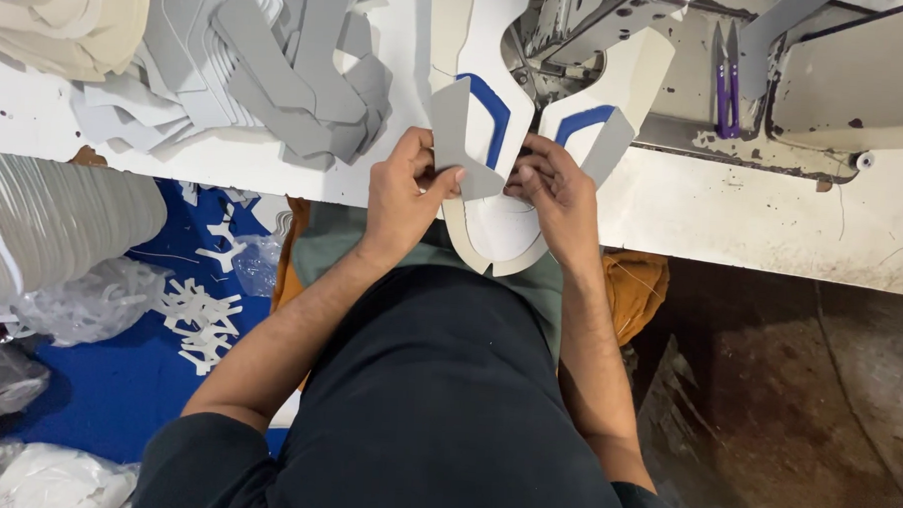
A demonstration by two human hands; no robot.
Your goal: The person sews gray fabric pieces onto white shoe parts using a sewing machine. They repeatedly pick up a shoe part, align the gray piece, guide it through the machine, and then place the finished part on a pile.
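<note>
At the near edge of the white surface (773, 225), just in front of the sewing machine (600, 19), the person holds a white shoe-upper panel (502, 231) with blue trim, its two wings spread toward the machine. A grey cut piece (454, 134) already lies on the left wing beside the blue stripe, and a matching grey strip (607, 147) sits along the right wing, so both wings appear dressed. Whether either piece is stitched or only laid in place cannot be told from here, and the panel is not under the needle. The left hand (406, 194) is closed in a pinch, thumb on top, clamping the grey cut piece against the panel. The right hand (559, 193) is curled, its fingertips pressed together on the panel's middle fold. A large heap of grey cut pieces (278, 68) waits on the surface to the left, and purple snips (724, 88) lie by the machine.
</note>
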